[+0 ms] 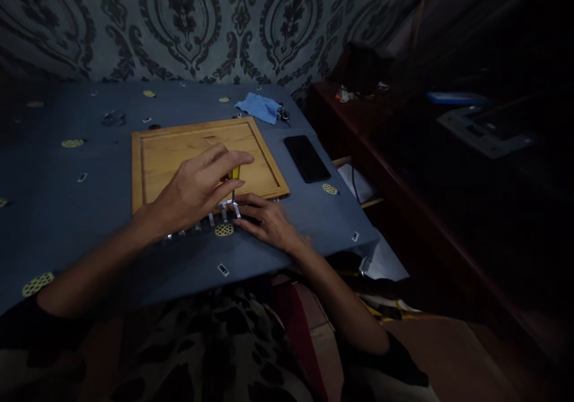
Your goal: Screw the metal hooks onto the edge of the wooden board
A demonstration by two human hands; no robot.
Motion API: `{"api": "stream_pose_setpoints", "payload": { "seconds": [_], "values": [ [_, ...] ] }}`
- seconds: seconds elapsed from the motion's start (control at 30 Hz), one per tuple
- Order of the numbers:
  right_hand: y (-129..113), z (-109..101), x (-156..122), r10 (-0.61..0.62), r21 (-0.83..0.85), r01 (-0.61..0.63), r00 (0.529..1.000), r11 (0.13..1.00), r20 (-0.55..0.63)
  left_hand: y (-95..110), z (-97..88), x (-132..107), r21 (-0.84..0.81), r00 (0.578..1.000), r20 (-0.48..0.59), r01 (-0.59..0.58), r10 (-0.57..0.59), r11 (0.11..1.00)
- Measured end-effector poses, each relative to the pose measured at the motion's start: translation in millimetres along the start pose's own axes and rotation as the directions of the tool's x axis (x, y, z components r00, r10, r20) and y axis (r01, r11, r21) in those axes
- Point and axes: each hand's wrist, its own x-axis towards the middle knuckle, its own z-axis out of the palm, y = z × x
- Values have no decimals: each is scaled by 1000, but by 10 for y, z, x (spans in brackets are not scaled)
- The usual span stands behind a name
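My left hand is closed around a screwdriver with a yellow handle. The shaft points down at a small shiny metal piece on the near edge of a framed wooden board. My right hand has its fingers closed about that same metal piece, steadying it from the right. A row of several similar metal pieces runs leftward along the near edge, partly under my left forearm. The screwdriver's tip and the exact contact are too small to make out.
A black phone lies right of the board, and a blue cloth behind it. A dark wooden unit with an open drawer stands to the right. The table cover is blue with yellow patches.
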Motion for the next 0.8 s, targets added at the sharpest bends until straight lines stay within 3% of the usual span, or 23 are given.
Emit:
{"api": "stream_pose_setpoints", "payload": {
  "seconds": [0.4,0.6,0.8],
  "values": [
    [13,15,-2,-5,2,5,1000,1000,-14,-3,-60,8,-93,996,74,48,-41,995],
    [8,16,-2,-15,21,16,1000,1000,-22,8,-126,23,-47,996,-2,84,-84,995],
    [3,1,-1,-28,31,28,999,999,-20,8,-99,22,-22,998,20,57,-56,998]
  ]
}}
